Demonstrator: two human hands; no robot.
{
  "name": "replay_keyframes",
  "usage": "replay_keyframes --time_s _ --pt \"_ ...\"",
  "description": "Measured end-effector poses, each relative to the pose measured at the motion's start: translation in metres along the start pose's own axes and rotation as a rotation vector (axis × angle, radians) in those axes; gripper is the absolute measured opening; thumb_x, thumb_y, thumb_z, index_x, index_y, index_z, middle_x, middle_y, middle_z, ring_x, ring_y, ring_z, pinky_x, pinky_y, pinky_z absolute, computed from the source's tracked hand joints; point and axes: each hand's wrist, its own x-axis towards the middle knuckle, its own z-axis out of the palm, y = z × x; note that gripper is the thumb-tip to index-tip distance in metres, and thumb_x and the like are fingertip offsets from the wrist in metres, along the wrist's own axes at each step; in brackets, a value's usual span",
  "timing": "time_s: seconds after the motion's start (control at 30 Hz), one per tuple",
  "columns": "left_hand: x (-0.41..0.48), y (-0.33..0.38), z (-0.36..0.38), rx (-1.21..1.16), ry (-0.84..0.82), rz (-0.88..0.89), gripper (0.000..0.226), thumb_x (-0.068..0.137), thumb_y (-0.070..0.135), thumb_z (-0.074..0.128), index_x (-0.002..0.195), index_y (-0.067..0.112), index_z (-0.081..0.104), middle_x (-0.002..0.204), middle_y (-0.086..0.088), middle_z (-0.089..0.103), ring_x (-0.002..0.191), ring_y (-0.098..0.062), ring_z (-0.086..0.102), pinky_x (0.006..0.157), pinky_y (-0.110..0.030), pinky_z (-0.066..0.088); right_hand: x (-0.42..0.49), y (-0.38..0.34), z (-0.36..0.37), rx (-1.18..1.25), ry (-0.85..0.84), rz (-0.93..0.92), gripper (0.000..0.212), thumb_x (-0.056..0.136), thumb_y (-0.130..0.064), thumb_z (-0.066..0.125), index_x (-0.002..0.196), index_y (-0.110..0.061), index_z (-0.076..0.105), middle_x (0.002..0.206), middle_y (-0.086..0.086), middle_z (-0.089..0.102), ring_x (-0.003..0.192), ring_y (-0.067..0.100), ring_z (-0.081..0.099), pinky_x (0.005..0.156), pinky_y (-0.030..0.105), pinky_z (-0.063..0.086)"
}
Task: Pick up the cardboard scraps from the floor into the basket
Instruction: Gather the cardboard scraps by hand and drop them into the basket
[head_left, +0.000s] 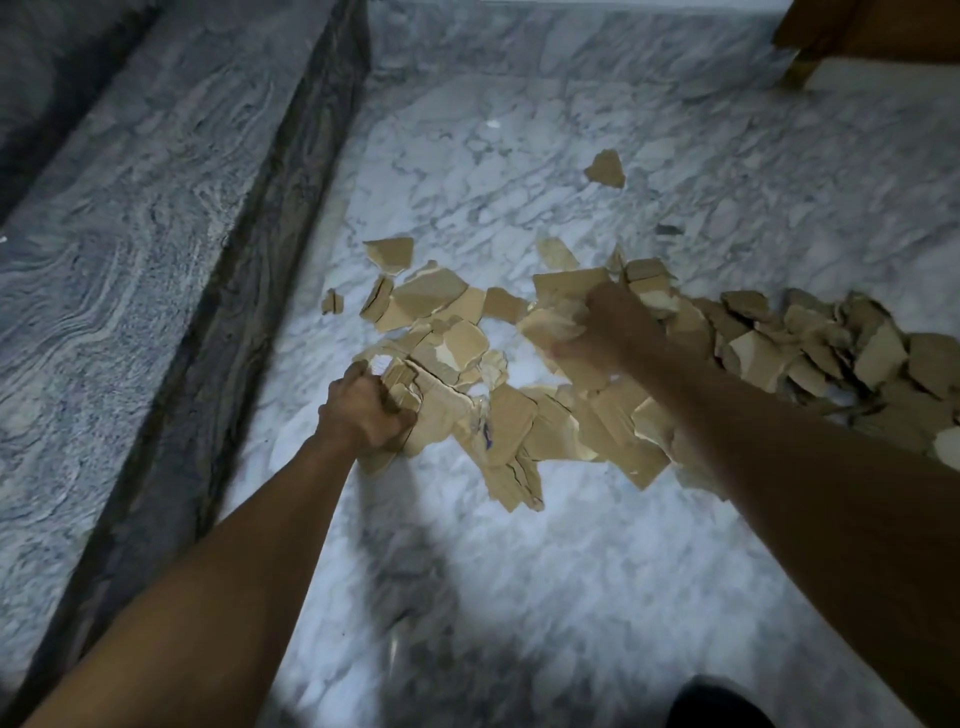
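Note:
Several torn tan cardboard scraps (498, 415) lie heaped on the white marble floor (519, 571), spreading right into a longer pile (831, 353). My left hand (363, 413) is closed around a bunch of scraps at the heap's left edge. My right hand (608, 332), blurred, grips a handful of scraps at the heap's upper middle. One lone scrap (605, 169) lies farther back, and a small one (331, 301) sits apart at the left. No basket is in view.
A raised grey marble step (130, 260) with a dark edge runs along the left. A wooden furniture leg (800, 67) stands at the top right. A dark object (722, 701) shows at the bottom edge.

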Motion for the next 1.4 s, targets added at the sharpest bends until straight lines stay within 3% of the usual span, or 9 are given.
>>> replay_keyframes --time_s 0.13,0.27,0.53,0.63,0.83,1.0,1.1,1.3,1.4 --pt "-0.003 0.001 0.006 0.028 0.022 -0.004 0.07 0.06 0.066 0.067 0.114 0.022 0.065 0.14 -0.008 0.037 0.131 -0.03 0.033 0.102 -0.045 0.042 0.025 -0.001 0.011 -0.217 -0.072 0.0 0.035 0.067 -0.046 0.072 0.092 -0.027 0.058 0.088 -0.006 0.056 0.107 0.025 0.064 0.109 0.054 0.035" --pt "-0.009 0.001 0.008 0.03 -0.008 0.009 0.071 0.059 0.066 0.067 0.117 0.023 0.064 0.138 -0.009 0.04 0.131 -0.029 0.035 0.1 -0.042 0.043 0.013 0.01 0.036 -0.36 0.122 -0.157 0.019 0.083 -0.029 0.066 0.095 -0.025 0.053 0.089 -0.006 0.056 0.095 0.024 0.066 0.115 0.066 0.012" --pt "-0.019 0.012 0.002 -0.015 0.045 0.01 0.076 0.065 0.051 0.079 0.125 0.015 0.05 0.133 -0.014 0.035 0.119 -0.037 0.045 0.101 -0.041 0.044 0.002 0.013 -0.009 0.172 0.201 -0.13 0.044 0.077 -0.031 0.063 0.114 -0.021 0.041 0.084 0.0 0.061 0.074 0.026 0.056 0.074 0.044 0.051" --pt "-0.021 0.014 -0.002 -0.055 0.015 0.003 0.074 0.062 0.05 0.076 0.125 0.019 0.052 0.134 -0.013 0.041 0.12 -0.035 0.05 0.098 -0.037 0.047 0.002 0.015 -0.032 0.252 0.0 -0.04 0.034 0.065 -0.049 0.071 0.084 -0.024 0.059 0.08 -0.002 0.058 0.082 0.021 0.056 0.075 0.04 0.049" --pt "-0.028 0.02 -0.001 0.102 0.116 0.025 0.084 0.065 0.054 0.076 0.132 0.016 0.041 0.131 -0.012 0.039 0.121 -0.034 0.042 0.096 -0.045 0.04 -0.016 0.013 -0.031 0.434 -0.107 -0.029 0.061 0.06 -0.035 0.088 0.115 -0.019 0.066 0.107 0.0 0.067 0.107 0.023 0.065 0.086 0.034 0.053" --pt "-0.036 0.012 -0.012 -0.225 0.039 0.092 0.07 0.063 0.045 0.075 0.115 0.029 0.031 0.105 -0.004 0.058 0.092 -0.031 0.061 0.076 -0.037 0.05 -0.031 0.007 -0.008 0.263 -0.223 0.081 0.103 0.057 -0.048 0.087 0.144 -0.012 0.045 0.135 0.002 0.058 0.116 0.023 0.06 0.079 0.027 0.045" --pt "-0.043 0.007 -0.025 -0.438 -0.023 0.083 0.07 0.065 0.035 0.08 0.108 0.029 0.026 0.093 -0.002 0.063 0.084 -0.026 0.063 0.07 -0.035 0.049 -0.036 -0.008 0.005 0.332 -0.264 0.149 0.119 0.052 -0.047 0.09 0.152 -0.016 0.034 0.143 0.006 0.053 0.125 0.026 0.055 0.096 0.035 0.051" --pt "-0.051 -0.019 -0.039 -0.461 -0.137 -0.006 0.019 0.069 0.034 0.082 0.084 0.031 0.069 0.09 0.007 0.072 0.09 -0.017 0.067 0.071 -0.026 0.048 -0.047 -0.058 0.039 0.25 -0.286 0.246 0.072 0.067 -0.044 0.087 0.121 -0.008 0.058 0.111 0.005 0.062 0.091 0.021 0.056 0.067 0.026 0.047" --pt "-0.064 -0.034 -0.035 -0.387 -0.15 -0.001 0.019 0.071 0.037 0.078 0.088 0.032 0.07 0.092 0.005 0.073 0.09 -0.019 0.067 0.074 -0.025 0.046 -0.056 -0.077 0.062 0.115 -0.179 0.313 0.056 0.071 -0.056 0.077 0.108 -0.019 0.06 0.115 0.007 0.067 0.108 0.028 0.061 0.092 0.039 0.041"
